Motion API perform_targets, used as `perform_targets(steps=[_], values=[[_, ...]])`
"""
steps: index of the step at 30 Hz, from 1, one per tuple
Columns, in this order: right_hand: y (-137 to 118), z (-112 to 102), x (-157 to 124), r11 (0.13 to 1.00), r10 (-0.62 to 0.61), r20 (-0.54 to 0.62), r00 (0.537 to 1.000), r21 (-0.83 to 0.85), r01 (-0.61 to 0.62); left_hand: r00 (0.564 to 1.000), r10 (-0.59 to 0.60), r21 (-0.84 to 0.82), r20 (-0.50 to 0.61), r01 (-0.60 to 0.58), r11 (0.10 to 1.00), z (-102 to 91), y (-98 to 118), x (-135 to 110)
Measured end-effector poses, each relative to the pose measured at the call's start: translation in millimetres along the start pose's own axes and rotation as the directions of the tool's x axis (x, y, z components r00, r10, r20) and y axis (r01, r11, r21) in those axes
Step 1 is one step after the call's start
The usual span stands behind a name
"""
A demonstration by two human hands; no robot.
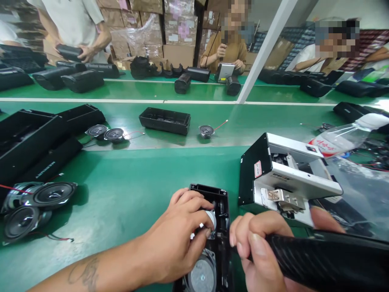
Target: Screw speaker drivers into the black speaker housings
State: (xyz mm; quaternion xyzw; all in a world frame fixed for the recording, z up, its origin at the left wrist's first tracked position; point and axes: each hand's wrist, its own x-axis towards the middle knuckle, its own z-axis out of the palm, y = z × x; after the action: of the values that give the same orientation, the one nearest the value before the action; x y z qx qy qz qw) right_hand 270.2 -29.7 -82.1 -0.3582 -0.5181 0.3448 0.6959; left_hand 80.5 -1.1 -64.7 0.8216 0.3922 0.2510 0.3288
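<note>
A black speaker housing (226, 211) lies lengthwise in front of me with its inside facing up. My left hand (185, 231) reaches over it from the left, its thumb and fingers closed around a small round speaker (214, 220) in the far part. A small white plug (201, 225) shows by its fingers. Nearer to me in the housing is a larger speaker (203, 276), its grey magnet side up. My right hand (261, 243) is wrapped around a black, ribbed electric screwdriver (322, 251), held nearly level at the housing's right side. The tool's tip is hidden behind the fingers.
A screw feeder (285, 174) stands right of the housing, with a plastic bottle (343, 136) behind it. Loose speakers (54, 194) and black housings (27, 138) lie left. Another housing (165, 120) and speaker (206, 131) sit ahead. People work across the bench, beyond a slanted white post (264, 52).
</note>
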Motion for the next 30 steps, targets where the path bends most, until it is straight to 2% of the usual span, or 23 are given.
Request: perform_targets(steps=[8, 14, 18, 30], values=[[-13, -7, 13, 1.000, 0.008, 0.086, 0.996, 0.010, -0.009, 1.000, -0.010, -0.009, 0.016, 0.010, 1.000, -0.1, -1, 1], [-5, -5, 8, 0.998, 0.062, 0.022, 0.998, -0.001, -0.062, 1.000, -0.001, -0.012, 0.005, 0.001, 1.000, 1.0, 0, -1], [-2, -10, 5, 0.994, 0.108, 0.039, 0.993, 0.012, -0.109, 1.000, -0.012, -0.007, 0.011, 0.012, 1.000, 1.0, 2, -1], [0, -8, 6, 0.994, 0.097, 0.078, 0.992, 0.034, -0.100, 1.000, -0.010, -0.004, 0.003, 0.010, 1.000, 1.2, 2, 0]])
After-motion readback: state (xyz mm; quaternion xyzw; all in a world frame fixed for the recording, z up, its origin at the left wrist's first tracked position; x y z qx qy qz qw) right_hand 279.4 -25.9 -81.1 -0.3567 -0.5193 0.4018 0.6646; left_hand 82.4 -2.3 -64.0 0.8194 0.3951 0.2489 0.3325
